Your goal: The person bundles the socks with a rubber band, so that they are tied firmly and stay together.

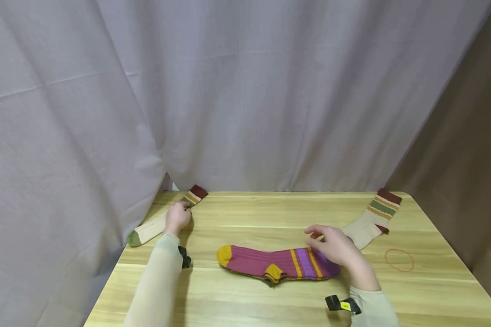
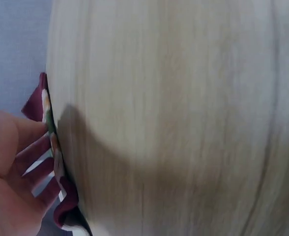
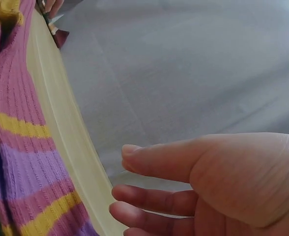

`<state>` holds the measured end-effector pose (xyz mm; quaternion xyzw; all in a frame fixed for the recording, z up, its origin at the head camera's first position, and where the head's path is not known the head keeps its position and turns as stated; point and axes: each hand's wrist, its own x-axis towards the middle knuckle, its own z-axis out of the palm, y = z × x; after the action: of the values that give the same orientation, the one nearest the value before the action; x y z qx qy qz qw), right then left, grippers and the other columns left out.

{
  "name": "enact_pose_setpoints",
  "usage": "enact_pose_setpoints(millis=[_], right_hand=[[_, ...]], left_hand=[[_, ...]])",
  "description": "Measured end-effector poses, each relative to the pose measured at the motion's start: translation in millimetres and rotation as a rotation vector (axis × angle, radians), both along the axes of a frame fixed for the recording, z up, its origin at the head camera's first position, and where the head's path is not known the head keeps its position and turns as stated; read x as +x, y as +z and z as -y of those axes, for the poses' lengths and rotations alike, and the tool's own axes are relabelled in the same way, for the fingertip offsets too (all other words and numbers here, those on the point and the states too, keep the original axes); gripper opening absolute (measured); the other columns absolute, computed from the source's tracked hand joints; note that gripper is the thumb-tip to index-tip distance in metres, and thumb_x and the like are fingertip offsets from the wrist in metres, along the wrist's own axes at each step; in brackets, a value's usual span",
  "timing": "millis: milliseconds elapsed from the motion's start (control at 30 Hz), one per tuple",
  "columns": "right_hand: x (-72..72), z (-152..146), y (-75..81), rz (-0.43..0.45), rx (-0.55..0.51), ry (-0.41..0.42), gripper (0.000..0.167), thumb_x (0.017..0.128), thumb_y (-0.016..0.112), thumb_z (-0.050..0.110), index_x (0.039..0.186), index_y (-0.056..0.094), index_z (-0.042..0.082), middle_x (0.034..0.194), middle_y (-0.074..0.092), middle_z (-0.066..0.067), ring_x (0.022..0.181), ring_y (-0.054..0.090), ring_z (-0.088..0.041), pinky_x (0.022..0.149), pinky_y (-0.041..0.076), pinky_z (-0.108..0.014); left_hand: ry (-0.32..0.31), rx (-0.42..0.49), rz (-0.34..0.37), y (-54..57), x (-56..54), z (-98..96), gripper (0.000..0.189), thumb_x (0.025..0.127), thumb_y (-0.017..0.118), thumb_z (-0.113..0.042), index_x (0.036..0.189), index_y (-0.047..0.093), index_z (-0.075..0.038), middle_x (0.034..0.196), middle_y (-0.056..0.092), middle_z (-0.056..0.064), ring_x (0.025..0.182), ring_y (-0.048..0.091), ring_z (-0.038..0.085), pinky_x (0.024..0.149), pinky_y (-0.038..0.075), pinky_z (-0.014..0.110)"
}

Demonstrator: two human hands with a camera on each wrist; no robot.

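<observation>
On the left of the table, a cream sock lies slanted, with a green toe and a striped, dark-red cuff. My left hand pinches it near the striped cuff; thumb and fingertips meet the cloth in the left wrist view. A pair of plum socks, one over the other, lies front centre with yellow toe and heel and purple bands. Over their cuff end hovers my right hand, thumb and fingers apart and holding nothing. Beyond it a second cream sock with a striped cuff is partly hidden by that hand.
An orange-red loop, thin like a rubber band, lies on the wooden table to the right. Grey curtain hangs behind the table's back edge and down the left side. A darker drape hangs at the right.
</observation>
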<state>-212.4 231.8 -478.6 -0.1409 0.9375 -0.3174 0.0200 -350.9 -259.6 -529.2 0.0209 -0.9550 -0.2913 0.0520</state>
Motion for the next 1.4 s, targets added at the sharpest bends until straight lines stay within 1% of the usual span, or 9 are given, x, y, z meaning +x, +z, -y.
enact_pose_setpoints(millis=[167, 333, 433, 567, 667, 800, 967, 1200, 1400], right_hand=[[2.7, -1.4, 1.0, 0.017, -0.026, 0.000, 0.032, 0.102, 0.074, 0.022, 0.129, 0.072, 0.005, 0.106, 0.075, -0.005, 0.092, 0.072, -0.023, 0.081, 0.058, -0.046], [3.8, -5.0, 0.5, 0.013, -0.051, 0.012, 0.031, 0.103, 0.074, 0.021, 0.128, 0.072, 0.004, 0.104, 0.075, -0.004, 0.091, 0.072, -0.023, 0.079, 0.058, -0.044], [3.0, -6.8, -1.5, 0.012, -0.049, 0.017, 0.030, 0.102, 0.074, 0.019, 0.128, 0.072, 0.003, 0.102, 0.075, -0.003, 0.090, 0.072, -0.022, 0.078, 0.057, -0.043], [1.2, -7.4, -4.0, 0.015, -0.028, 0.019, 0.030, 0.103, 0.073, 0.019, 0.128, 0.073, 0.004, 0.102, 0.075, -0.002, 0.091, 0.072, -0.022, 0.079, 0.057, -0.043], [0.1, -5.9, -5.1, 0.026, -0.021, 0.021, 0.029, 0.103, 0.073, 0.019, 0.129, 0.073, 0.005, 0.103, 0.075, -0.002, 0.092, 0.072, -0.022, 0.079, 0.057, -0.044], [-3.2, -0.8, -5.2, 0.048, -0.024, 0.038, 0.028, 0.103, 0.072, 0.018, 0.128, 0.073, 0.005, 0.103, 0.074, -0.001, 0.093, 0.071, -0.021, 0.078, 0.056, -0.043], [-15.3, 10.0, -6.1, 0.046, -0.057, 0.109, 0.027, 0.103, 0.073, 0.018, 0.125, 0.074, 0.003, 0.102, 0.074, -0.003, 0.092, 0.070, -0.022, 0.078, 0.056, -0.041], [-32.7, 21.6, -8.2, 0.151, -0.132, 0.147, 0.032, 0.104, 0.071, 0.019, 0.129, 0.072, -0.001, 0.104, 0.074, -0.006, 0.084, 0.068, -0.017, 0.072, 0.055, -0.037], [-40.6, 28.8, -9.6, 0.186, -0.142, 0.141, 0.032, 0.102, 0.071, 0.017, 0.128, 0.071, -0.003, 0.101, 0.074, -0.007, 0.082, 0.068, -0.021, 0.071, 0.055, -0.037]], left_hand=[[-0.043, -0.026, 0.012, -0.5, 2.9, 2.6, 0.040, 0.099, 0.049, 0.002, 0.130, 0.075, 0.000, 0.141, 0.066, 0.022, 0.136, 0.056, 0.046, 0.114, 0.043, 0.059], [-0.206, -0.003, -0.020, -1.3, 6.4, -8.4, 0.044, 0.090, 0.047, 0.012, 0.118, 0.080, 0.000, 0.132, 0.071, 0.020, 0.131, 0.061, 0.043, 0.113, 0.045, 0.057], [-0.317, 0.003, -0.025, -2.8, 8.1, -20.9, 0.044, 0.090, 0.050, 0.016, 0.112, 0.083, -0.003, 0.128, 0.074, 0.018, 0.128, 0.064, 0.041, 0.112, 0.047, 0.055], [-0.381, 0.028, -0.015, -3.7, 11.6, -39.2, 0.042, 0.090, 0.057, 0.019, 0.108, 0.084, -0.007, 0.125, 0.075, 0.014, 0.127, 0.065, 0.038, 0.111, 0.048, 0.053], [-0.421, 0.047, 0.003, -2.2, 14.2, -55.5, 0.044, 0.087, 0.060, 0.021, 0.110, 0.084, -0.008, 0.124, 0.076, 0.012, 0.125, 0.066, 0.036, 0.110, 0.049, 0.052], [-0.532, 0.030, 0.034, 0.3, 17.0, -81.9, 0.042, 0.088, 0.065, 0.019, 0.114, 0.083, -0.009, 0.123, 0.076, 0.010, 0.122, 0.067, 0.032, 0.109, 0.050, 0.050], [-0.655, 0.018, 0.104, 5.4, 21.1, -114.1, 0.044, 0.088, 0.067, 0.018, 0.120, 0.080, -0.008, 0.123, 0.076, 0.007, 0.115, 0.069, 0.026, 0.104, 0.054, 0.044], [-0.727, -0.019, 0.128, 10.0, 26.1, -147.0, 0.050, 0.085, 0.067, 0.022, 0.122, 0.080, -0.008, 0.116, 0.073, 0.006, 0.102, 0.065, 0.021, 0.089, 0.055, 0.032], [-0.744, -0.033, 0.145, 11.9, 26.7, -157.7, 0.051, 0.084, 0.069, 0.023, 0.123, 0.080, -0.007, 0.112, 0.070, 0.007, 0.100, 0.064, 0.022, 0.088, 0.054, 0.031]])
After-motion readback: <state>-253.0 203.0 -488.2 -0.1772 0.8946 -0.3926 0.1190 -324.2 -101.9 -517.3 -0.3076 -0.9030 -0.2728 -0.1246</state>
